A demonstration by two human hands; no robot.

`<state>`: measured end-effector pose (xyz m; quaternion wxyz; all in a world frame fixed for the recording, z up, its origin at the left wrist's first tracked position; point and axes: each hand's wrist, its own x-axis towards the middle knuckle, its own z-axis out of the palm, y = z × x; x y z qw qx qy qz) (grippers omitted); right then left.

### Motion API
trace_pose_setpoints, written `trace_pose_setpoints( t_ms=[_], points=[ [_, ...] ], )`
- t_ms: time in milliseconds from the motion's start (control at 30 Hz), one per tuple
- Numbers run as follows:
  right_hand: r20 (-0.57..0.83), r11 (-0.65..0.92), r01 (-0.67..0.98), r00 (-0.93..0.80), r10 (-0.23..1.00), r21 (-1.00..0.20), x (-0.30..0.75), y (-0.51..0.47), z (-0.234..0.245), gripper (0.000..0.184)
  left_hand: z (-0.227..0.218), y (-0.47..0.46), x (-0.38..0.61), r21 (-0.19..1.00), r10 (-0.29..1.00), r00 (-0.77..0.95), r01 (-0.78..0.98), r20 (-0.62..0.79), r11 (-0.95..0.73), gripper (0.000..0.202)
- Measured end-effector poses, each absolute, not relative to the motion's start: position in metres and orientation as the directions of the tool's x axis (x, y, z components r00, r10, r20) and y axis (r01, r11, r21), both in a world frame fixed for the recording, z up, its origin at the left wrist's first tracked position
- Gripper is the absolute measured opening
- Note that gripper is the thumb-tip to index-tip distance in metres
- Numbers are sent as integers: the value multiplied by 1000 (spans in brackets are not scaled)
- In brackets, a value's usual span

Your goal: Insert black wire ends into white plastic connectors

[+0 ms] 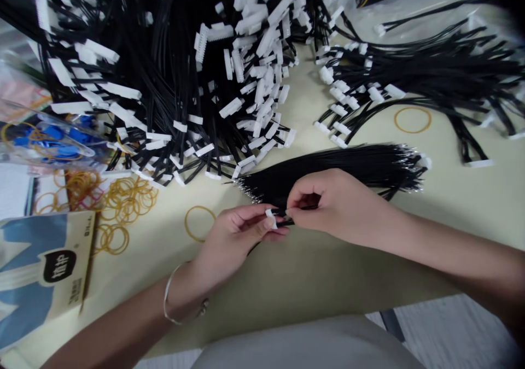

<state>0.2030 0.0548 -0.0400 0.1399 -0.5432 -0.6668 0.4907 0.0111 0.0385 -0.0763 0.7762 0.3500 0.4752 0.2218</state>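
Note:
Between the thumb and fingers of my left hand [238, 232] is a small white connector [271, 218]. My right hand [332, 205] is closed just to its right, pinching a black wire [286, 223] at the connector's side. Whether the wire's tip sits inside the connector I cannot tell. Behind both hands lies a bundle of loose black wires [353, 164] with bare metal terminals at its ends. My right hand covers part of that bundle.
A large heap of black cables with white connectors [180, 85] fills the back left. More finished-looking cables [430, 74] lie back right. Yellow rubber bands [127, 197], a tissue pack [45, 270] and a clear bag with blue parts [53, 139] are at left. The table's [430, 259] front edge is near.

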Motion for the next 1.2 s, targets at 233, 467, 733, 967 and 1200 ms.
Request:
trace_pose_setpoints(
  t_ms=[233,467,733,967,1200],
  points=[
    [-305,-67,543,-362,881,-837,204,50,-44,12,-79,37,10,713,677,448,-115,-585,692,15],
    [-359,-120,570,-328,874,-813,202,50,-38,11,-78,38,11,684,660,423,-119,-621,720,19],
    [-360,-113,556,-358,862,-823,202,50,-39,12,-78,37,11,753,685,415,1,-599,658,21],
    [-355,-101,557,-370,858,-825,199,48,-45,11,-77,36,10,796,700,421,95,-577,598,20],
    [-347,-51,569,-425,836,-820,202,50,-46,12,-77,36,11,777,688,431,49,-584,628,22]
  ],
)
